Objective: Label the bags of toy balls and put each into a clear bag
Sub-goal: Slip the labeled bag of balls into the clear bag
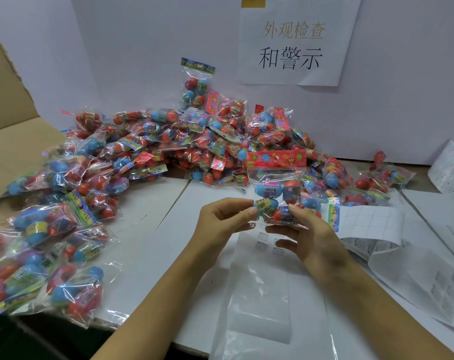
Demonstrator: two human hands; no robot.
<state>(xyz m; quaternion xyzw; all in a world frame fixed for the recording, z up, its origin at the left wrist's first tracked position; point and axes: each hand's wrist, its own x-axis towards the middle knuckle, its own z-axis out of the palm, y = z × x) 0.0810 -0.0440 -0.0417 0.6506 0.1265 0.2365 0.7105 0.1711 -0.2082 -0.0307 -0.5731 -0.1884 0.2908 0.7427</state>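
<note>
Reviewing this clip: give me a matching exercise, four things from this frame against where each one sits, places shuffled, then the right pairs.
Things:
1. paper sign
2. cardboard box
3. label sheets
4. bag of toy balls being handled

Places:
A. far left edge of the table
B. between the left hand and right hand, over the clear bag
C. on the back wall, upper right
D. flat on the table, right of the hands

Pairs: 1-C, 2-A, 3-D, 4-B
</note>
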